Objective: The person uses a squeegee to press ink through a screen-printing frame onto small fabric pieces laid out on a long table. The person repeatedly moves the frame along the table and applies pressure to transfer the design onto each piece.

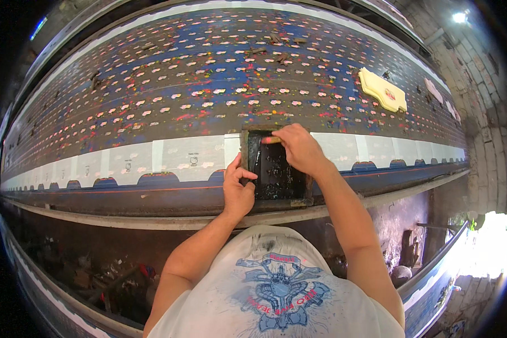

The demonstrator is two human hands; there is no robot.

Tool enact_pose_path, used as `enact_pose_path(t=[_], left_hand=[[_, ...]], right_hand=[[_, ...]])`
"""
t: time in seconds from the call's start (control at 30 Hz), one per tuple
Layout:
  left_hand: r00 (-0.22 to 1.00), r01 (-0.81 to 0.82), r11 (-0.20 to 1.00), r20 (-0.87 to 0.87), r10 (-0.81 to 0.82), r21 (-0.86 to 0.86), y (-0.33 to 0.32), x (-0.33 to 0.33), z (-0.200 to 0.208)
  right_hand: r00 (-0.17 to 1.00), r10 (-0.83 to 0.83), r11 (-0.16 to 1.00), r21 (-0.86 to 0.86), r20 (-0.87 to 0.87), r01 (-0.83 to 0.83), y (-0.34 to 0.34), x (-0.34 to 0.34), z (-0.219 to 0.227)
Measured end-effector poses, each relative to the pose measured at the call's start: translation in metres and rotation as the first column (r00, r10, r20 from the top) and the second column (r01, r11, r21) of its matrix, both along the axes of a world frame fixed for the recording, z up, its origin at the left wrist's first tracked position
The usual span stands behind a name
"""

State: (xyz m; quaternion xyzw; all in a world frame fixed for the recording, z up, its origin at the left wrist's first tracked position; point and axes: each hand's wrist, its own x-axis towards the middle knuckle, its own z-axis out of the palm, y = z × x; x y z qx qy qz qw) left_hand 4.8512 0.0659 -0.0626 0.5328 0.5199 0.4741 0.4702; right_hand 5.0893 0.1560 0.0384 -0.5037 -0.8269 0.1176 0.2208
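Note:
A small wooden-framed printing screen [245,163] lies at the near edge of the long table, its inside wet with black ink [276,176]. My left hand [238,186] grips the left side of the frame, index finger along the wood and thumb over the edge. At the far end of the screen, my right hand [302,147] is closed around a squeegee [272,139]; only the squeegee's light wooden end shows, the rest being hidden by my fingers. White cloth pieces [194,160] lie in a row on both sides of the screen, some bearing a small printed figure.
The long table [191,73] is covered with rows of small coloured prints and ink stains. A pale yellow shaped piece [382,90] lies at the far right. Dark scraps [258,50] are scattered farther back. A rail [169,221] runs along the near edge; another table [434,296] stands at lower right.

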Motion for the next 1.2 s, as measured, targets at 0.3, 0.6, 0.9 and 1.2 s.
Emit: enact_pose_path(t=[0.3, 0.6, 0.9, 1.2], left_hand=[[0.999, 0.01, 0.999, -0.049, -0.008, 0.045, 0.01, 0.003, -0.001], [0.998, 0.008, 1.0, -0.062, -0.007, 0.014, 0.011, 0.001, 0.003], [0.992, -0.009, 0.983, -0.123, 0.032, 0.184, 0.006, 0.039, 0.028], [0.986, -0.006, 0.973, -0.159, 0.044, 0.231, -0.001, 0.176, 0.017]], right_hand=[[1.0, 0.012, 1.0, -0.019, 0.028, -0.011, -0.065, -0.011, -0.013], [1.0, 0.011, 0.997, -0.072, -0.006, -0.011, -0.141, -0.022, 0.0], [0.964, -0.074, 0.996, 0.021, -0.254, 0.082, -0.16, 0.024, -0.011], [0.948, -0.134, 0.988, 0.035, -0.288, 0.15, -0.18, 0.156, -0.017]])
